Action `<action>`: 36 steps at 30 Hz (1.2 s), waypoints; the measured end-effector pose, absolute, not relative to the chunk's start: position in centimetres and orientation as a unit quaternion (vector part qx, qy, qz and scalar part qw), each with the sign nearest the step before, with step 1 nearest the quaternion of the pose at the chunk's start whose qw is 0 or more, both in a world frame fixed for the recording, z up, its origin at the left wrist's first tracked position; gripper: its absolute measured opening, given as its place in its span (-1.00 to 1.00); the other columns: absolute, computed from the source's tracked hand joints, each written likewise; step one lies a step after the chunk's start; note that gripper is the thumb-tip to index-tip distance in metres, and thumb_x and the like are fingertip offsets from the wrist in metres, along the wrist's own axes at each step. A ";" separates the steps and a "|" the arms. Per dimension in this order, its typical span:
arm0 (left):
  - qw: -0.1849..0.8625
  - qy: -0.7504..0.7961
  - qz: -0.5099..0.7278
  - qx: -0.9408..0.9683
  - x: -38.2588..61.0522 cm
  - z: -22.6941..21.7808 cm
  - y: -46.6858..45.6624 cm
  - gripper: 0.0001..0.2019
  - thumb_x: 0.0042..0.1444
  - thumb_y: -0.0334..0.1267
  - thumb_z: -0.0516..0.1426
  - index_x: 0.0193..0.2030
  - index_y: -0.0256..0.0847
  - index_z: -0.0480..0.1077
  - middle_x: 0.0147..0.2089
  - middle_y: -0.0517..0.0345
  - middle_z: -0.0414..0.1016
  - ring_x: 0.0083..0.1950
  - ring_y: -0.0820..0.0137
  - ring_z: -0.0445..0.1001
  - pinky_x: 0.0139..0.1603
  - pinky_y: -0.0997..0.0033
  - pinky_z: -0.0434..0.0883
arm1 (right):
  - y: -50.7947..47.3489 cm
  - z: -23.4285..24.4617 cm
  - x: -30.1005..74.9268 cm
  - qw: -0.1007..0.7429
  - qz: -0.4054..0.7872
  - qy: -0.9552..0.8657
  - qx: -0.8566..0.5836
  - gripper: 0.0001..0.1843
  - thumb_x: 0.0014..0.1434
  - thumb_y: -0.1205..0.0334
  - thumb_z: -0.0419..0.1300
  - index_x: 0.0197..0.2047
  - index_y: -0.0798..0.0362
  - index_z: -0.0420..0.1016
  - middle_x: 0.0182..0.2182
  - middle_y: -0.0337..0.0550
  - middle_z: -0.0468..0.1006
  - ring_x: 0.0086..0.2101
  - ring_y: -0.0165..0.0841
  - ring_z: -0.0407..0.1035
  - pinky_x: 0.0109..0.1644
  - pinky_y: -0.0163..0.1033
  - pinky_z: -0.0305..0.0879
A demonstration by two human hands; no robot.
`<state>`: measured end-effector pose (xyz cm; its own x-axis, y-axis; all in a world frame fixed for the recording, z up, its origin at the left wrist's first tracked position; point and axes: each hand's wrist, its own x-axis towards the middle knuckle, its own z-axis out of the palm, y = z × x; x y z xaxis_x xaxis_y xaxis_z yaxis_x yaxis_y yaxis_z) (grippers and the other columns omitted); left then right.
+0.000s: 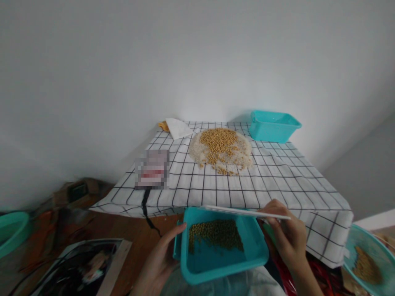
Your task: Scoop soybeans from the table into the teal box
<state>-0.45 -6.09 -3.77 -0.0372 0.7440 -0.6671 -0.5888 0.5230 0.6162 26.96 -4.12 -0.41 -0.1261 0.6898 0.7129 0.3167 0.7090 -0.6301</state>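
My left hand grips the left rim of a teal plastic tub held near my body; a layer of yellowish-green beans covers its far half. My right hand is closed on a thin white card held flat over the tub's far rim. Farther off, on the checked cloth, lies a round heap of white rice topped with tan soybeans.
A second teal tub stands at the cloth's far right corner. A white paper lies at the far edge, a blurred packet on the left. A teal bowl with beans is at right, another bowl at left, a photo print below.
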 end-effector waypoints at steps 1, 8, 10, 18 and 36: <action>0.692 0.532 0.483 0.071 -0.5 -3.9 -6.1 -0.88 -0.16 -0.27 0.35 -0.44 -0.24 0.60 -0.47 0.07 0.70 -0.37 0.18 0.64 -0.37 0.33 0.55 | -4.0 -0.4 27.3 0.579 0.150 -0.717 -0.358 -0.79 0.22 0.42 0.05 -0.24 -0.03 0.46 -0.45 -0.21 0.47 -0.42 -0.31 0.37 -0.37 -0.21 0.26; 0.709 0.511 0.481 0.061 -0.4 -4.6 -5.9 -0.91 -0.13 -0.29 0.33 -0.43 -0.25 0.60 -0.48 0.08 0.71 -0.33 0.18 0.66 -0.41 0.38 0.55 | -0.7 0.1 30.2 0.628 -0.019 -0.578 -0.520 -0.89 0.19 0.21 0.17 -0.35 0.01 0.47 -0.45 -0.17 0.49 -0.41 -0.29 0.39 -0.33 -0.22 0.26; 0.713 0.508 0.480 0.061 -0.3 -4.4 -5.8 -0.91 -0.13 -0.30 0.34 -0.43 -0.25 0.60 -0.50 0.08 0.70 -0.28 0.13 0.66 -0.34 0.33 0.57 | 0.9 0.6 30.7 0.647 -0.014 -0.552 -0.526 -0.84 0.19 0.15 0.17 -0.35 0.04 0.47 -0.42 -0.13 0.50 -0.38 -0.27 0.40 -0.30 -0.20 0.30; 0.716 0.510 0.474 0.052 -0.3 -4.4 -6.1 -0.83 -0.12 -0.26 0.34 -0.34 -0.23 0.60 -0.43 0.08 0.72 -0.15 0.08 0.65 -0.23 0.28 0.58 | 7.5 3.7 29.4 0.641 -0.035 -0.547 -0.537 -0.74 0.22 0.05 0.12 -0.29 0.07 0.49 -0.46 -0.19 0.48 -0.47 -0.38 0.34 -0.40 -0.32 0.32; 0.725 0.493 0.475 0.079 -0.2 -4.4 -6.6 -0.89 -0.09 -0.18 0.30 -0.46 -0.16 0.60 -0.37 0.13 0.74 -0.05 0.07 0.62 0.03 0.18 0.50 | 22.7 1.9 28.6 0.573 0.098 -0.652 -0.486 -0.71 0.11 0.07 0.12 -0.28 0.11 0.52 -0.45 -0.16 0.51 -0.45 -0.32 0.28 -0.31 -0.22 0.20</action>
